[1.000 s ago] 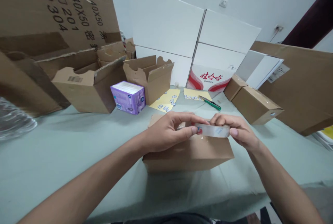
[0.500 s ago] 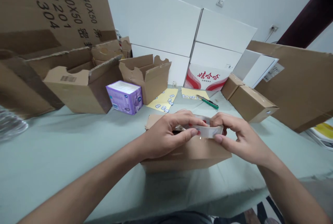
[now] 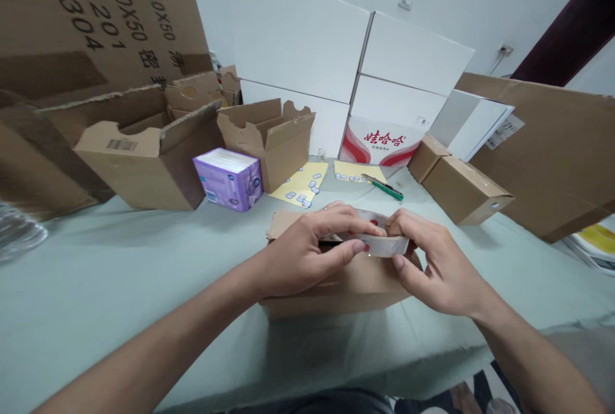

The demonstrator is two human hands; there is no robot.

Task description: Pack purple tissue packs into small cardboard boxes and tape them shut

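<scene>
A roll of clear packing tape [image 3: 382, 242] is held over a closed brown cardboard box [image 3: 336, 289] in the middle of the table. My left hand [image 3: 307, 248] grips the roll's left side, thumb below and fingers curled over the top. My right hand [image 3: 432, 260] pinches the roll's right side, with its thumb against the rim and its fingers bent around it. Both hands hover just above the box lid. The roll's far side is hidden by my fingers.
A purple carton [image 3: 229, 177], open cardboard boxes [image 3: 148, 151] [image 3: 269, 138], yellow sticker sheets [image 3: 300, 184] and a green-handled knife [image 3: 384, 187] lie beyond. A closed brown box [image 3: 459, 186] and large cardboard sheets [image 3: 552, 145] stand right; white boxes [image 3: 384, 93] line the wall.
My right hand has slid closer to my left and lower along the tape roll, its fingers curling further round it. The view has shifted slightly.
</scene>
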